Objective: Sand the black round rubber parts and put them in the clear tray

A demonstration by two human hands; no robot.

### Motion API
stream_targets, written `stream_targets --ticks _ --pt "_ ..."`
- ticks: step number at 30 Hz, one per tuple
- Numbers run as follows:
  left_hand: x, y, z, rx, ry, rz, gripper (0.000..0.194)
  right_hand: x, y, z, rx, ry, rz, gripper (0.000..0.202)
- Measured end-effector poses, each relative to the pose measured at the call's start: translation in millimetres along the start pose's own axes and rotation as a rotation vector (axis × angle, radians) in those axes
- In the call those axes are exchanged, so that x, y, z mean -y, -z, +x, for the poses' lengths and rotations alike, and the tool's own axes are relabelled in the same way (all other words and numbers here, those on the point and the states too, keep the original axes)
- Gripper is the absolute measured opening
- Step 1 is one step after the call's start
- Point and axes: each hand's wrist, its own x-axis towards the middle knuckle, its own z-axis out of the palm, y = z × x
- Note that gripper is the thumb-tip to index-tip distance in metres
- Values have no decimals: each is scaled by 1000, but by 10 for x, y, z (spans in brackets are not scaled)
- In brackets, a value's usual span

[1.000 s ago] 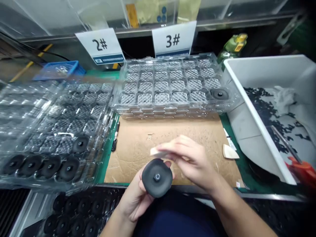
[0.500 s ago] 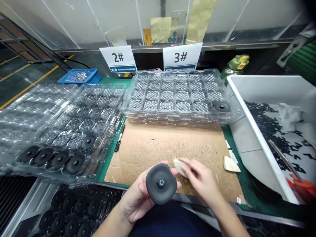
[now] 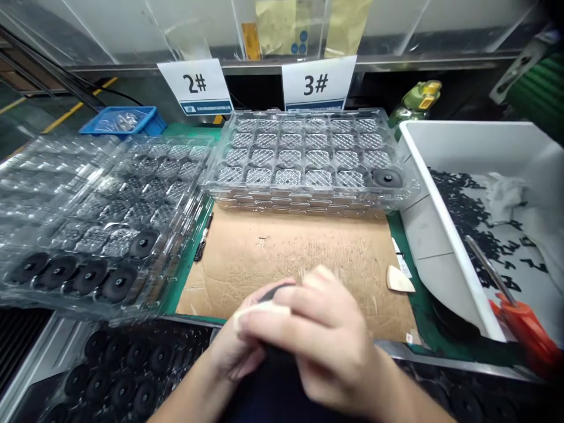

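My left hand (image 3: pixel 232 348) is closed around a black rounded-square part (image 3: pixel 277 291), of which only a dark edge shows. Over it lies my right hand (image 3: pixel 328 338), its fingers closed on a cream-white pad (image 3: pixel 261 310) that meets the black part. Most of the part and pad is hidden behind my right fingers. Both hands are above the near edge of a brown cardboard sheet (image 3: pixel 282 247). Beyond it, a clear plastic tray (image 3: pixel 308 197) has one black part (image 3: pixel 388 177) in its near right pocket.
Left, another clear tray (image 3: pixel 145 294) holds several black parts (image 3: pixel 120 282). A white bin (image 3: pixel 445 235) with small black pieces and an orange-handled tool (image 3: pixel 522 329) stands right. A second cream pad (image 3: pixel 399 279) lies on the cardboard. A black pen (image 3: pixel 203 238) lies left.
My right hand has moved left with the pad and now covers the black part. The part has turned from facing me to mostly hidden. The view has shifted slightly.
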Motion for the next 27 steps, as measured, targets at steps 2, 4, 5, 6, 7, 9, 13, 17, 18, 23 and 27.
stream_targets --ticks 2,4,5,6,7,9,13,17,18,23,27 --pt "-1 40 7 28 -42 -25 60 55 -50 -68 -72 -171 -31 30" --pt "-6 59 6 38 -102 -43 63 99 -55 -148 -100 -294 -93 31" --pt "-9 59 4 30 -125 -44 62 105 -46 -187 -110 -320 -77 31" --pt "-11 56 1 18 -137 -46 62 95 -34 -225 -104 -344 -20 30" --pt "-11 52 -1 13 -138 -53 61 66 -25 -261 -85 -385 70 28" --pt "-5 47 4 34 -145 -89 59 -43 -25 -339 -57 -521 292 22" --pt "11 56 28 136 -146 -161 57 -291 -74 -505 -292 -746 531 21" --pt "22 51 21 160 -119 -188 53 -219 -23 -481 -412 -789 381 24" --pt "26 50 16 152 -118 -195 53 -148 -1 -424 -398 -751 341 24" --pt "13 90 8 149 -97 -204 46 156 -21 -33 -120 -325 170 29" --pt "-2 87 19 4 -144 -173 46 110 -116 156 243 -320 157 26"
